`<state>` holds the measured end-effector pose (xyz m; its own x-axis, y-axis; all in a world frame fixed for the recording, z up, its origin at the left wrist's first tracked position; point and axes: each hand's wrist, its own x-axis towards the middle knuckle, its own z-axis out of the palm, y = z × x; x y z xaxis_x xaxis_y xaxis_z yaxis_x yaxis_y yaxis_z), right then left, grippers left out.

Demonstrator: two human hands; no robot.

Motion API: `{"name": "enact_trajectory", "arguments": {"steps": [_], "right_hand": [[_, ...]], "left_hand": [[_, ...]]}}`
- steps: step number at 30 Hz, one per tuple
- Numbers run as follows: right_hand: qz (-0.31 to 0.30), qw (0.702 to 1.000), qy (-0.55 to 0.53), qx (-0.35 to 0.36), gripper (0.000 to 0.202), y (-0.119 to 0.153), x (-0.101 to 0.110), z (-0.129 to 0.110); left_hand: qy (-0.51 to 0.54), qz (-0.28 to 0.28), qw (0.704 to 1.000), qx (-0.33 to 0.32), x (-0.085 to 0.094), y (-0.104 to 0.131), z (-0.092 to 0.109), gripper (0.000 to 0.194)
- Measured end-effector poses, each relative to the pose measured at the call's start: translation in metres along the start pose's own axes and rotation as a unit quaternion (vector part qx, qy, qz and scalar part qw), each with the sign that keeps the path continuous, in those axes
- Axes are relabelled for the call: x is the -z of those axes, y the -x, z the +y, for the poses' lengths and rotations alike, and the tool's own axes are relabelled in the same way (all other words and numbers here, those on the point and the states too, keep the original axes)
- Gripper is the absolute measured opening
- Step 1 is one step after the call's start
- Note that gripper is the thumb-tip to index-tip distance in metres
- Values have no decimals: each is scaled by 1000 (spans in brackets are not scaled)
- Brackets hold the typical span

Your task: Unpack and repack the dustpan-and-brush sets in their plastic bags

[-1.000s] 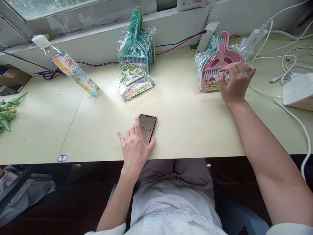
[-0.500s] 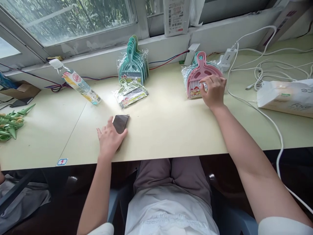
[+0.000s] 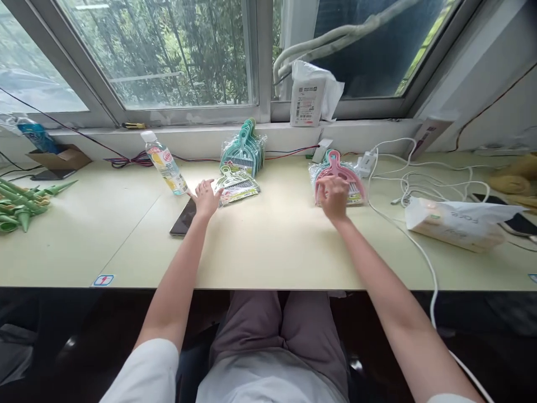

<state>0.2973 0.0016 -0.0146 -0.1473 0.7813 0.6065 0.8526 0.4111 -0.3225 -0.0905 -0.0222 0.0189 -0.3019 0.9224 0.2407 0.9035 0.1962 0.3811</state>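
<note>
My left hand is open, fingers spread, beside the left edge of a small bagged dustpan-and-brush set, pale green and white, lying flat. I cannot tell whether its fingertips touch the bag. Partly behind that wrist lies a dark phone. My right hand is in front of a pink bagged dustpan-and-brush set, its fingers curled and their tips hidden from me. This pink set leans at the front of a stack with teal behind it. Several teal sets stand against the window ledge.
A bottle leans at the left. Green cone-shaped pieces and an open carton are farther left. On the right are a tissue pack, tangled white cables and a white charger. A box stands on the ledge.
The view has tilted up. The phone has shifted left, below the bottle, and my left hand has left it for the pale green set. My right hand has moved left across the pink set.
</note>
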Motion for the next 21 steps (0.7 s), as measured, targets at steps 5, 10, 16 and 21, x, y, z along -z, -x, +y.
{"name": "enact_trajectory", "arguments": {"steps": [5, 10, 16, 21], "right_hand": [[-75, 993, -83, 34, 33, 2, -44, -59], [-108, 985, -127, 44, 33, 6, -91, -85], [-110, 956, -201, -181, 43, -8, -109, -110], [-143, 954, -200, -170, 65, -6, -100, -100]], "left_hand": [[28, 18, 998, 60, -34, -14, 25, 51], [86, -12, 995, 51, -44, -5, 27, 66], [316, -26, 944, 93, -49, 8, 39, 90], [576, -98, 797, 152, -67, -7, 32, 85]]}}
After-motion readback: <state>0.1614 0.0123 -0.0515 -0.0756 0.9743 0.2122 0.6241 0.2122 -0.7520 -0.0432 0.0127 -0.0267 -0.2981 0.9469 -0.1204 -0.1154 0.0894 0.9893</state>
